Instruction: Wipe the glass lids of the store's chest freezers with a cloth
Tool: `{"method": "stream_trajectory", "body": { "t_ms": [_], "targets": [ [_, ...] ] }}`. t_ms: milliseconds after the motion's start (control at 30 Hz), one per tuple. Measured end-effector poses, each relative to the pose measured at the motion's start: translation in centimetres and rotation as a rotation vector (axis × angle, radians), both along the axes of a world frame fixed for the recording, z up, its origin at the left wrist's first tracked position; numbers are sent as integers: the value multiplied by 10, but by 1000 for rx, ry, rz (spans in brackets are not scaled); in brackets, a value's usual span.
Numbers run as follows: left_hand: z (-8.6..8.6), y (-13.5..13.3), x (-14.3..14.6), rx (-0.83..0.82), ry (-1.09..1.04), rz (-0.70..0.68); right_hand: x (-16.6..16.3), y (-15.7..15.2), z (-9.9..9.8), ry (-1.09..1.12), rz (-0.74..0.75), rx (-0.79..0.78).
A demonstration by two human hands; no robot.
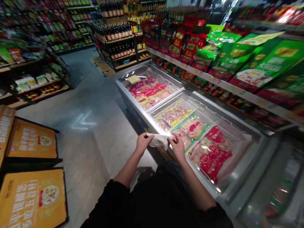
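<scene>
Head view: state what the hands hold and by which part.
A crumpled white cloth: the left hand pinches its left end, the right hand its right end.

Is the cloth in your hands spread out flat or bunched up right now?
Bunched up. The white cloth is crumpled into a wad, gripped between the left hand and right hand at the freezer rim.

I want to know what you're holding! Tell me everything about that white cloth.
The white cloth is small, soft-looking and crumpled into folds. It looks like thin fabric, though it could be paper. The left hand pinches one end and the right hand grips the other, holding it between them at the near edge of the freezer.
</scene>
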State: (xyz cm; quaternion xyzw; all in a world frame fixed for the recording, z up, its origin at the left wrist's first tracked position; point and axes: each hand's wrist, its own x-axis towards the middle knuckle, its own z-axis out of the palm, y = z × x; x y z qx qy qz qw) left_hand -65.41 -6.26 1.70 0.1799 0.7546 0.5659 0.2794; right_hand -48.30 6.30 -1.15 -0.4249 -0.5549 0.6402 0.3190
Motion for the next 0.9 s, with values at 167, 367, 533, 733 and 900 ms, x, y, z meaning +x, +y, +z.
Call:
{"method": "stream_trajectory", "body": {
  "t_ms": [167, 367, 533, 733, 900],
  "targets": [
    [9, 21, -125, 11, 24, -24, -122, 35, -4, 44, 72, -99],
    [-7, 96, -269, 10, 60, -83, -262, 108, -30, 67, 9, -98],
    [2, 180, -386, -23, 172, -82, -372, 176, -25, 12, -67, 0],
    [28, 269, -513, -2, 477, -120, -482, 255, -2, -45, -167, 164],
    [27, 335, -597, 74, 482, -338, -556, 315, -6, 29, -213, 158]
  ]
}}
